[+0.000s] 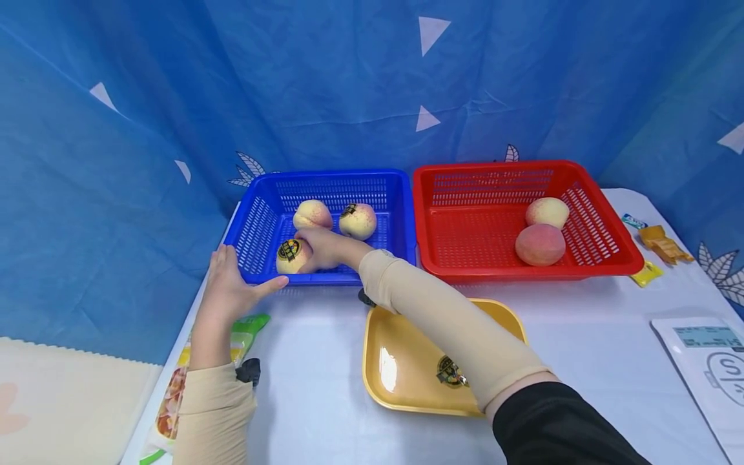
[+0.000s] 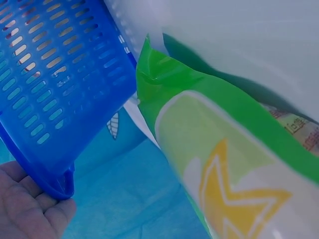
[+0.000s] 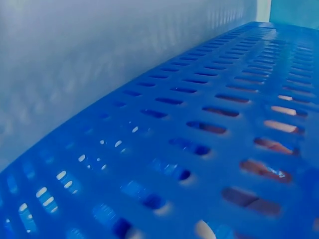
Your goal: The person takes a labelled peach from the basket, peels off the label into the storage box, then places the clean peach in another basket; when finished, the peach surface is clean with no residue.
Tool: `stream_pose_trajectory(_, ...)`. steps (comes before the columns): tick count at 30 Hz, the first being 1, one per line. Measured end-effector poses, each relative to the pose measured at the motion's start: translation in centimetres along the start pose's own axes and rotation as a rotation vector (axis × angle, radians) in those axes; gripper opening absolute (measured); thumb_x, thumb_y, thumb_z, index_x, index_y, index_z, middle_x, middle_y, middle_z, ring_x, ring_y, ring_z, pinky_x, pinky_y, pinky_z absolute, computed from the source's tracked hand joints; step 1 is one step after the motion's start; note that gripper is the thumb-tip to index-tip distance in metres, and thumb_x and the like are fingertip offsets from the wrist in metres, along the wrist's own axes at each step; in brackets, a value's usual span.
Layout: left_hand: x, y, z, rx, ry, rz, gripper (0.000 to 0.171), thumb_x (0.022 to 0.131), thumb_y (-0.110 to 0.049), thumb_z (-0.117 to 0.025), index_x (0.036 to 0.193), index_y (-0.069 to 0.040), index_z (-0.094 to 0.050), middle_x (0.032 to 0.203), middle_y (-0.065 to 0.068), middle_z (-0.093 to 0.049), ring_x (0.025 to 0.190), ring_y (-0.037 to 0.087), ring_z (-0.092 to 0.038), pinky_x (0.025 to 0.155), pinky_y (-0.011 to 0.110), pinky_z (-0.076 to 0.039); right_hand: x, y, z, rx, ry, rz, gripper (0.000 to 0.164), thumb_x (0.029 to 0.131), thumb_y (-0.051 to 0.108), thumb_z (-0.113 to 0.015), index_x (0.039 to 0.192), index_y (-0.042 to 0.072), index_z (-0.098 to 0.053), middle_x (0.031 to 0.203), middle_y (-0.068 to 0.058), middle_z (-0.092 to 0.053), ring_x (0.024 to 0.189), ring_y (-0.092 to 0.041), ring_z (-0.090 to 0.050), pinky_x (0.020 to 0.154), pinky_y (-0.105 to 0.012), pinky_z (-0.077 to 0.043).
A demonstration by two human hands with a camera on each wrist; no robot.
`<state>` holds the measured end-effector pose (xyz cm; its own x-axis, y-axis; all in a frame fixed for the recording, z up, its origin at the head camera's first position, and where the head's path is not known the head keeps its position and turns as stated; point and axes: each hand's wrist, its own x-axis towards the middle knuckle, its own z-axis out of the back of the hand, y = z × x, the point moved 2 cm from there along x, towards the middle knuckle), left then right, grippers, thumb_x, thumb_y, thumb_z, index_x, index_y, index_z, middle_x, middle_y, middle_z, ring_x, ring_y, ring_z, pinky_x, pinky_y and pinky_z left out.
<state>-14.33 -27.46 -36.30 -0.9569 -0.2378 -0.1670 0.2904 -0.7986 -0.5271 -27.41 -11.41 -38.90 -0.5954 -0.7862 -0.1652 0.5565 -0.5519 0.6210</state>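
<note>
In the head view, the left hand (image 1: pixel 229 284) rests at the front left corner of the blue basket (image 1: pixel 407 226), thumb spread away from its straight fingers. The left wrist view shows that hand's fingers (image 2: pixel 37 199) against the basket's rim corner. The right hand (image 1: pixel 325 247) reaches down inside the basket and grips a pale peach (image 1: pixel 290 257) with a black and gold sticker. Part of this peach is hidden by the fingers. Behind the hand lie two more peaches, one blushed (image 1: pixel 312 214) and one with a sticker (image 1: pixel 358 221). The right wrist view shows mostly the basket's slotted wall (image 3: pixel 199 124).
A red basket (image 1: pixel 459 265) with two peaches stands to the right. In front, under the right forearm, is a yellow tray (image 1: pixel 401 394) with a loose sticker (image 1: pixel 449 371). A green food bag (image 1: pixel 247 329) lies beside the left forearm. Small wrapped packets (image 1: pixel 662 244) and a white scale (image 1: pixel 697 368) are at right.
</note>
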Motion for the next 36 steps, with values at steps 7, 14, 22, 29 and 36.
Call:
stream_pose_trajectory(7,0.1,0.0,-0.2,0.01,0.015,0.007,0.137,0.076,-0.069,-0.072,0.155,0.002,0.015,0.163,0.026,0.016,0.149,0.048,0.016,0.115,0.073,-0.009,-1.1,-0.2,1.2,0.037,-0.082,0.025,0.083,0.078,0.032,-0.085,0.146,0.008,-0.043,0.14,-0.003,-0.054,0.129,-0.017,-0.052,0.11,-0.027,-0.043)
stream_pose_trajectory(14,0.0,0.1,0.0,0.025,0.015,0.009,0.137,0.076,-0.07,-0.071,0.154,0.004,0.014,0.162,0.029,0.015,0.149,0.05,0.016,0.114,0.074,-0.009,-3.3,0.5,3.1,0.038,-0.125,0.063,0.091,0.077,0.037,-0.085,0.151,0.012,-0.038,0.151,-0.005,-0.043,0.135,-0.019,-0.044,0.111,-0.03,-0.042)
stream_pose_trajectory(22,0.1,0.2,0.1,0.032,0.014,-0.008,0.138,0.076,-0.071,-0.07,0.154,0.006,0.013,0.161,0.031,0.016,0.148,0.05,0.016,0.114,0.074,-0.009,-7.2,1.6,5.6,0.049,-0.225,0.067,0.09,0.075,0.035,-0.087,0.151,0.021,-0.04,0.138,0.0,-0.049,0.117,-0.013,-0.052,0.099,-0.03,-0.045)
stream_pose_trajectory(29,0.2,-0.2,-0.1,0.015,0.013,0.031,0.139,0.074,-0.072,-0.071,0.155,0.003,0.015,0.161,0.026,0.02,0.149,0.046,0.018,0.114,0.073,-0.009,-11.1,1.1,6.8,0.201,-0.298,0.132,0.09,0.074,0.022,-0.089,0.15,0.017,-0.041,0.138,-0.003,-0.045,0.114,-0.013,-0.055,0.087,-0.019,-0.056)
stream_pose_trajectory(36,-0.2,-1.1,-0.1,0.005,-0.005,0.009,0.133,0.078,-0.067,-0.072,0.156,-0.001,0.014,0.162,0.025,0.018,0.15,0.047,0.016,0.114,0.074,-0.008,-15.3,0.2,7.4,0.131,-0.377,0.136,0.091,0.073,0.027,-0.09,0.15,0.019,-0.042,0.142,0.0,-0.044,0.121,-0.01,-0.051,0.088,-0.022,-0.057)
